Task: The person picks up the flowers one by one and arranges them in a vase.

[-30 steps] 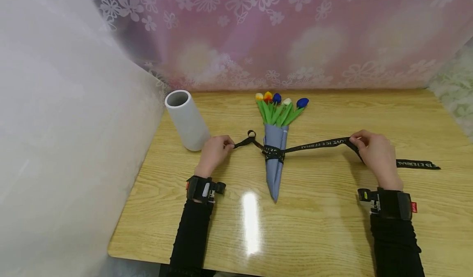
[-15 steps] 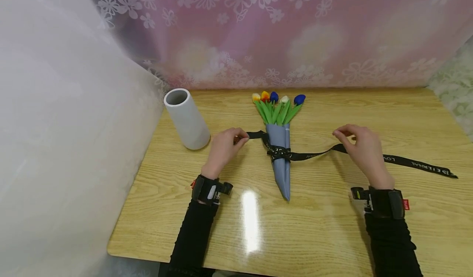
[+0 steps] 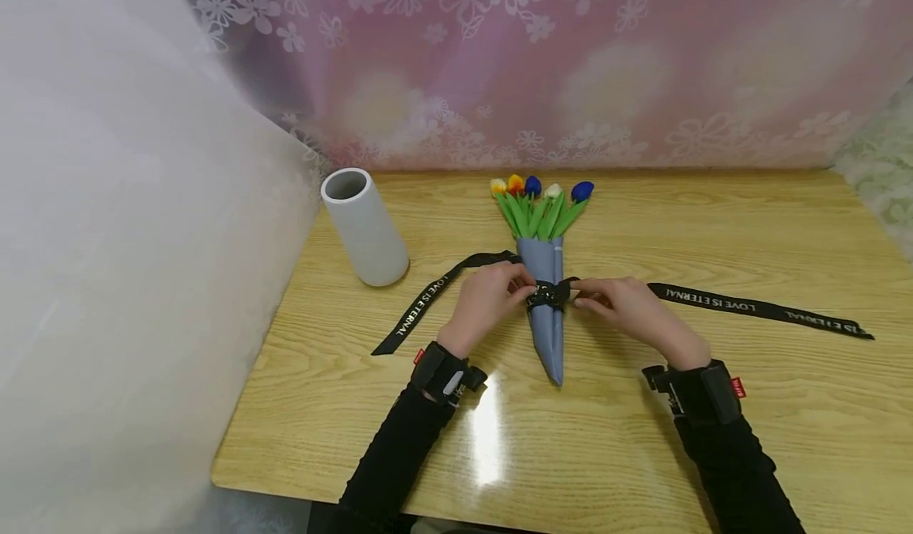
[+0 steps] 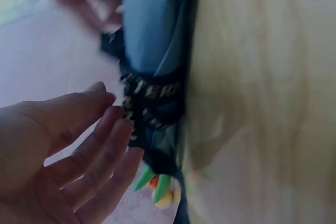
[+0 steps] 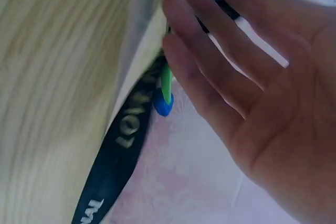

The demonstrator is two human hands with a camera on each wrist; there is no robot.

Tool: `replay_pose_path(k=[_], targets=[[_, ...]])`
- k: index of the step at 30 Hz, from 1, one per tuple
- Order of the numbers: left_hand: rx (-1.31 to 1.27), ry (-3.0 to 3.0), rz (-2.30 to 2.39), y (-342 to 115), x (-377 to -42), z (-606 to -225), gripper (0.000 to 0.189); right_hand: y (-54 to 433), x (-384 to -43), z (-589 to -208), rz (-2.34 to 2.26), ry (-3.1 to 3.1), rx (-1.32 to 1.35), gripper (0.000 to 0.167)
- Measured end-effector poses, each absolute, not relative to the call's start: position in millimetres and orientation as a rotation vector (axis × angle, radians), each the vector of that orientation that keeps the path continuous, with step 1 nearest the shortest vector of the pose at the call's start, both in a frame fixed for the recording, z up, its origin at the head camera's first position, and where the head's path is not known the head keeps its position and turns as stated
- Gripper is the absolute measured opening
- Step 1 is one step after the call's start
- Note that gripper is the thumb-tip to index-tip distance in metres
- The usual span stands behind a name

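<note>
A bouquet of tulips point(image 3: 542, 215) in a grey-blue paper wrap point(image 3: 545, 340) lies on the table, blooms toward the back. Round its middle goes a black ribbon point(image 3: 548, 295) lettered in white; its two loose tails spread left and right on the tabletop. My left hand point(image 3: 487, 303) is at the left side of the ribbon band, fingers loosely bent and fingertips against or very close to it. From the right, my right hand point(image 3: 635, 310) reaches the band with fingers nearly straight, index fingertip at a fold of ribbon. In the right wrist view, the right ribbon tail point(image 5: 123, 140) runs past the fingers.
A pale grey vase point(image 3: 367, 237) stands at the table's back left. The wooden table point(image 3: 613, 455) meets a pink flowered curtain point(image 3: 499, 66) behind and a white sheet point(image 3: 143, 201) on the left.
Both hands have come inward from the ribbon tails to the band on the bouquet. The left hand let go of its tail, which now lies on the table, and the right tail lies loose too.
</note>
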State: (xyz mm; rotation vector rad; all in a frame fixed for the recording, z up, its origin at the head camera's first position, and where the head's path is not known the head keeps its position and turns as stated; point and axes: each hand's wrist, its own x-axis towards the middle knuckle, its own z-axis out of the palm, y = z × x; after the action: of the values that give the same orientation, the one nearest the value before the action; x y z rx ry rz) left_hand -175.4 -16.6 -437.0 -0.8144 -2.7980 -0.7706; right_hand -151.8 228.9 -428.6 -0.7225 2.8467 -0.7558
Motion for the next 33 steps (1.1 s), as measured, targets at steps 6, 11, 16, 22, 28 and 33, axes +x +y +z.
replay_pose_path(k=[6, 11, 16, 22, 28, 33], targets=[[-0.823, -2.847, -0.794, -10, -174, -446, 0.013, 217, -155, -435, -0.797, 2.907, -0.751, 0.042], [-0.841, -2.842, -0.848, -7, -172, -447, 0.015, 209, -157, -439, -0.76, 2.956, -0.74, 0.024], [-0.84, -2.826, -0.854, -6, -171, -446, 0.01, 207, -157, -441, -0.713, 2.994, -0.702, 0.019], [-0.787, -2.836, -0.786, -11, -172, -446, 0.006, 209, -158, -442, -0.7, 2.994, -0.644, 0.022], [-0.643, -2.933, -0.724, -22, -173, -444, 0.008, 220, -158, -443, -0.692, 2.956, -0.594, 0.006], [-0.564, -2.988, -0.683, -32, -173, -444, 0.008, 230, -155, -442, -0.705, 2.909, -0.575, 0.006]])
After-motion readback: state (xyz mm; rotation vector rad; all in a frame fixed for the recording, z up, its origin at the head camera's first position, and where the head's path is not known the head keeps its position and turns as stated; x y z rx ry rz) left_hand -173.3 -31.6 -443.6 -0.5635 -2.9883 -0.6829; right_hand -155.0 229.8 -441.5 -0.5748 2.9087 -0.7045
